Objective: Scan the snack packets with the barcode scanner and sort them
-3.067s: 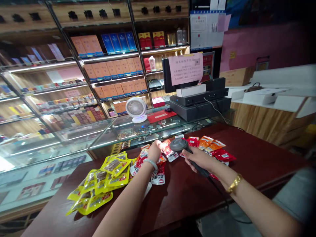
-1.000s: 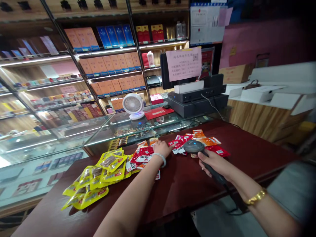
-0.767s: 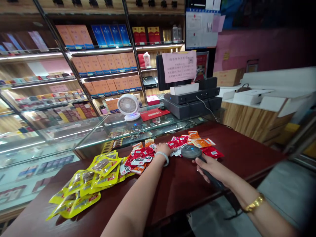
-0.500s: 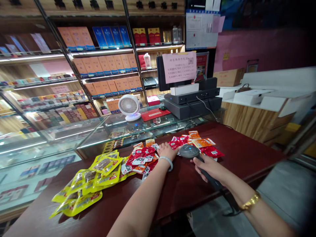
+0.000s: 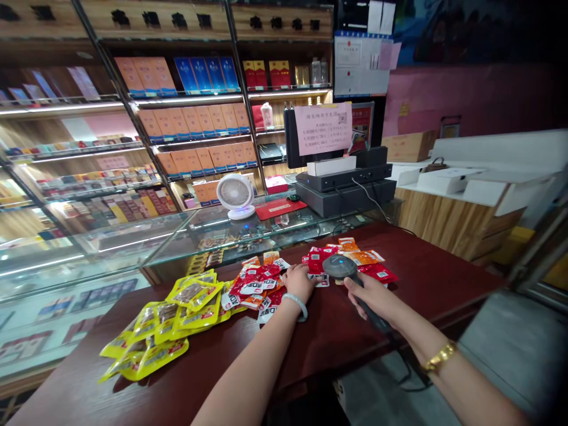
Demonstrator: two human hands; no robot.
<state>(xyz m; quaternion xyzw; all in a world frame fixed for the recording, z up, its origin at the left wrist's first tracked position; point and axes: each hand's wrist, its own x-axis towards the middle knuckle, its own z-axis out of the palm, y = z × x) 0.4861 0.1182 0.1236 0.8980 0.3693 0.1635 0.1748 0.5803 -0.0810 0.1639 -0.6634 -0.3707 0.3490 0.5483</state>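
Note:
A dark grey handheld barcode scanner [image 5: 341, 267] is gripped by its handle in my right hand [image 5: 368, 296], its head over the right-hand group of small red and orange snack packets [image 5: 322, 257]. My left hand [image 5: 299, 281] lies low between that group and a bigger pile of red, white and orange packets [image 5: 257, 287]. Its fingers are apart: some touch the bigger pile's edge, while the thumb stretches toward a white and red packet [image 5: 323, 281] below the scanner's head. Left of these lie several yellow snack bags [image 5: 177, 316], heaped together.
The dark red tabletop [image 5: 444, 269] meets a glass display counter [image 5: 177, 242]. On it stand a white fan [image 5: 235, 195], a red mat [image 5: 279, 207] and a monitor with a pink notice [image 5: 323, 129]. Shelves of boxes [image 5: 190, 124] line the back. A cable hangs below the scanner.
The scanner and my right hand have shifted slightly left over the packets. My left thumb now shows beside a white and red packet under the scanner. The view has tilted a little.

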